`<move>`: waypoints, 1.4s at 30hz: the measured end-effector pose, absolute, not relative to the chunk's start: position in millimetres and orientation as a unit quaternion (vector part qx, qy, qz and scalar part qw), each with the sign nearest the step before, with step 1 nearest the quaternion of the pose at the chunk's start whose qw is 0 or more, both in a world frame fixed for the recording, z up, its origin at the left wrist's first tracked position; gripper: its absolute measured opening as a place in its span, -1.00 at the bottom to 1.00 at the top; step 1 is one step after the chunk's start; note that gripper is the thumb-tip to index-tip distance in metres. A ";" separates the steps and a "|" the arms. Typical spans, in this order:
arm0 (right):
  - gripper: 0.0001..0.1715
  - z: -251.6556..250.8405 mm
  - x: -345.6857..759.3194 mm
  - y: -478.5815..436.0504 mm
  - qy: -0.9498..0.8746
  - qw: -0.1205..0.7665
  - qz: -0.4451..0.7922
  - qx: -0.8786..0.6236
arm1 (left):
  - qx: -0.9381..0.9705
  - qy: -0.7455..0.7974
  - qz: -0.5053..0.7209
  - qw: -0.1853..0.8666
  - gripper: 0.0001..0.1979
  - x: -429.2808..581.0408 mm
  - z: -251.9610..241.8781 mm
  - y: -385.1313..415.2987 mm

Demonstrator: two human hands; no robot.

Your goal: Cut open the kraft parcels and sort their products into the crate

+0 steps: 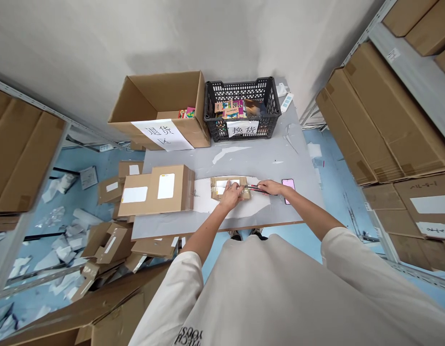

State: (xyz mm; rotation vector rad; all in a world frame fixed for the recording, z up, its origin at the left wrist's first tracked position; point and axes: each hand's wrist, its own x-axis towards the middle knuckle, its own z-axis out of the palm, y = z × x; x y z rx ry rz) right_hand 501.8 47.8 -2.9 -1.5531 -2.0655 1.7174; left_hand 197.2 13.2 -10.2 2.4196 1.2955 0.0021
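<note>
A small cardboard parcel (213, 188) with a white label and clear tape lies on a white sheet (205, 201) on the table. My left hand (232, 196) rests on top of the parcel, its fingers spread over the label. My right hand (270, 187) is closed around a slim red-and-black box cutter (256, 188). The cutter's front end points left and meets the parcel's right end; the blade is too small to make out. Just right of my right hand, partly under the forearm, lies a phone (289, 183) with a lit pink screen.
Two labelled cartons (157, 206) stand at the table's left. Behind are a large open carton (157, 134) and a black plastic crate (267, 126) holding colourful packets. Opened boxes (110, 240) and wrapping litter the floor at left. Shelves with big cartons (380, 120) flank both sides.
</note>
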 end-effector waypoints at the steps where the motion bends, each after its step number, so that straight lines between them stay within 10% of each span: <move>1: -0.51 -4.2 501.6 46.6 -0.663 0.012 0.558 -0.499 | 0.865 0.462 0.002 0.195 -0.45 197.0 -11.6 12.8; 42: -0.47 -13.3 496.0 11.1 -0.620 0.040 0.591 -0.515 | 0.887 0.426 0.041 0.173 -0.53 194.4 -18.5 14.6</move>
